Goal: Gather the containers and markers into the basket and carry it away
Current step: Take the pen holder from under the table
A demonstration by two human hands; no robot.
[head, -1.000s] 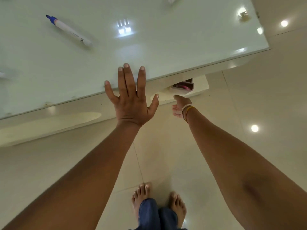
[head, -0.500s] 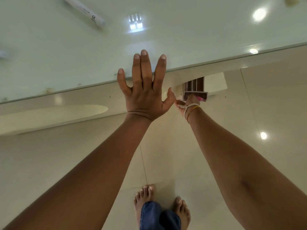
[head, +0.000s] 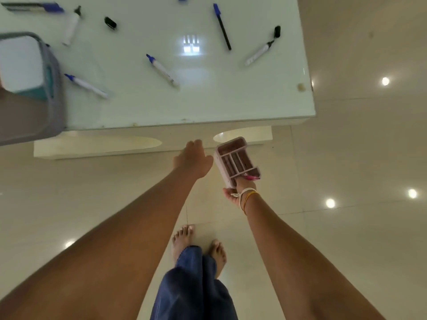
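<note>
Head view: the right hand grips a pink divided container by its near end, below the level of the tabletop and just off the table's front edge. The container tilts up and away from the wrist, its open compartments facing the camera; something pink lies in the nearest compartment. The left hand hangs beside it, just to the left, near but apart from the container. Its fingers point away toward the table edge and curl downward, holding nothing; their tips are hidden.

The table is a glossy white slab whose front edge runs across the upper middle and whose right corner ends near the upper right. A grey basket with a teal inside stands at the left front corner, overhanging the front edge, partly cut off by the frame. Markers lie scattered well apart: a blue-capped one just beside the basket, another mid-table, a dark pen farther back, an uncapped black marker to the right with its cap at its tip, and another white marker and a loose cap at the back left. The front strip of tabletop between basket and right corner is bare. Open tiled floor lies to the right and beneath the bare feet.
</note>
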